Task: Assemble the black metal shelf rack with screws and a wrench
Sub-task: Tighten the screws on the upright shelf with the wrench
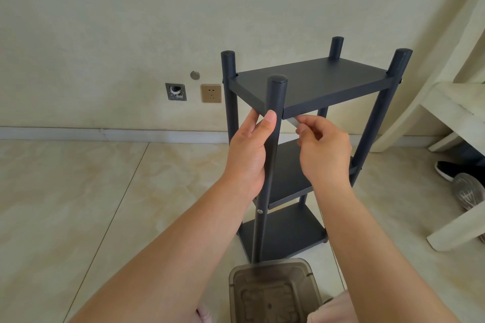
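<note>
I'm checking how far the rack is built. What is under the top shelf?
Under the top shelf sit a middle shelf and a bottom shelf. The right hand pinches a small silvery tool beneath its front edge; the tool's tip and any screw there are hidden.

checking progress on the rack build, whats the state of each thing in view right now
shelf rack: upright on the floor, three shelves fitted between four posts
front post: gripped by the left hand
right hand: fingers pinch a small silvery tool under the top shelf's front corner
screw: seated in the front post at the middle shelf
brown plastic bin: upside down beside the rack's foot
wall socket: nothing plugged in
</note>
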